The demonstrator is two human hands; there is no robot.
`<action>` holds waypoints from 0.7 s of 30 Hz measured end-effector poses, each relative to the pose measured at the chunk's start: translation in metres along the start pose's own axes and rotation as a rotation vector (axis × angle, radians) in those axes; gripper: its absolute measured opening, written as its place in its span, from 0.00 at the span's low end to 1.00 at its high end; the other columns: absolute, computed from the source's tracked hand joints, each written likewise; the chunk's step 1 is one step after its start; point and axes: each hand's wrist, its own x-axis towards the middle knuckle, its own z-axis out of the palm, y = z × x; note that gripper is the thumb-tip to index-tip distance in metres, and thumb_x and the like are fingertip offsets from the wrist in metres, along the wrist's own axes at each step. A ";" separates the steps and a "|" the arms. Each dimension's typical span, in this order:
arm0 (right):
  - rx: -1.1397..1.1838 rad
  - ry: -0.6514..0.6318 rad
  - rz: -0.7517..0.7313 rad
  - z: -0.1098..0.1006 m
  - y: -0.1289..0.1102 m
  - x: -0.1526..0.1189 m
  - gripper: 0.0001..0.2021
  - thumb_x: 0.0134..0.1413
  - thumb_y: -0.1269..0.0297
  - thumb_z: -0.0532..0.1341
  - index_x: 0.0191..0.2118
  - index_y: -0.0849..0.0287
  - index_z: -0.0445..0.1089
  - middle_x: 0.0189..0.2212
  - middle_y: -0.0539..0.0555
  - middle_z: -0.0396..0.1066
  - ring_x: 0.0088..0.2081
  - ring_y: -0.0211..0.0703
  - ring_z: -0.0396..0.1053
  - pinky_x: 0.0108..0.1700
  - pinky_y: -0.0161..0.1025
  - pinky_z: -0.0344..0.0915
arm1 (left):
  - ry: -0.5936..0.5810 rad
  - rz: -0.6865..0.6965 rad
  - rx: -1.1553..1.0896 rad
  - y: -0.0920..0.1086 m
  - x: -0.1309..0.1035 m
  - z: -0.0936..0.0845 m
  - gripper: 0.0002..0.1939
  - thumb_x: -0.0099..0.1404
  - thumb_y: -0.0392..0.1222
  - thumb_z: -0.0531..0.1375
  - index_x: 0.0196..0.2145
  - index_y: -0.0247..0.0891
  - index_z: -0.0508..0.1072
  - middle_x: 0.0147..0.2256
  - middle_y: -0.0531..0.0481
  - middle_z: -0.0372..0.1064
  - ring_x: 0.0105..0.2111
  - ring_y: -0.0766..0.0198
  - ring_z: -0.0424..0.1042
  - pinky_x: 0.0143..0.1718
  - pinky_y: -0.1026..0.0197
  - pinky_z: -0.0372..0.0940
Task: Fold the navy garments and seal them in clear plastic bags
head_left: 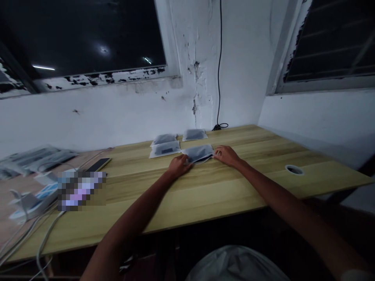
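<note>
Pinching the right edge of a frosted pouch, the right hand has its fingers drawn together; the left hand holds the near left corner, fingers bunched. The pouch lies on the wooden table between both hands, its near side gaping. Any lettering is too blurred to read. Three more pouches lie close by: two to its left, one behind; one dark phone rests farther left
</note>
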 end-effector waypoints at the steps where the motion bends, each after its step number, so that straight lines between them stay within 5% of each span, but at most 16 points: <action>1: -0.035 0.001 0.003 0.000 -0.004 0.000 0.06 0.51 0.63 0.67 0.29 0.60 0.75 0.32 0.55 0.76 0.32 0.42 0.70 0.36 0.35 0.61 | -0.023 0.016 0.036 0.002 0.000 -0.001 0.15 0.66 0.51 0.56 0.42 0.38 0.71 0.37 0.44 0.72 0.35 0.59 0.72 0.36 0.60 0.65; 6: -0.046 0.006 -0.227 0.012 -0.024 -0.006 0.05 0.57 0.66 0.62 0.33 0.58 0.76 0.35 0.55 0.77 0.37 0.45 0.73 0.40 0.38 0.65 | -0.085 0.092 0.162 0.012 0.001 -0.001 0.14 0.71 0.41 0.47 0.39 0.37 0.71 0.37 0.42 0.71 0.33 0.59 0.71 0.35 0.60 0.64; 11: -0.011 0.023 -0.492 0.034 -0.057 -0.014 0.16 0.59 0.76 0.53 0.47 0.60 0.73 0.48 0.60 0.74 0.49 0.47 0.71 0.52 0.43 0.66 | 0.061 0.121 0.139 0.019 -0.002 0.001 0.14 0.72 0.39 0.45 0.38 0.37 0.69 0.34 0.44 0.69 0.30 0.62 0.68 0.32 0.62 0.62; 16: -0.098 -0.040 -0.405 0.041 -0.064 -0.011 0.24 0.55 0.78 0.54 0.57 0.63 0.65 0.52 0.63 0.70 0.53 0.51 0.68 0.56 0.47 0.63 | 0.236 0.268 0.139 0.025 -0.005 0.001 0.14 0.73 0.38 0.44 0.36 0.37 0.68 0.30 0.47 0.67 0.28 0.64 0.66 0.31 0.63 0.61; 21: -0.256 -0.130 -0.237 0.034 -0.048 -0.008 0.16 0.56 0.75 0.54 0.48 0.63 0.72 0.43 0.63 0.75 0.45 0.51 0.72 0.49 0.43 0.65 | 0.145 0.361 0.112 0.035 -0.004 -0.004 0.12 0.71 0.41 0.47 0.39 0.37 0.69 0.33 0.46 0.69 0.32 0.62 0.69 0.35 0.61 0.65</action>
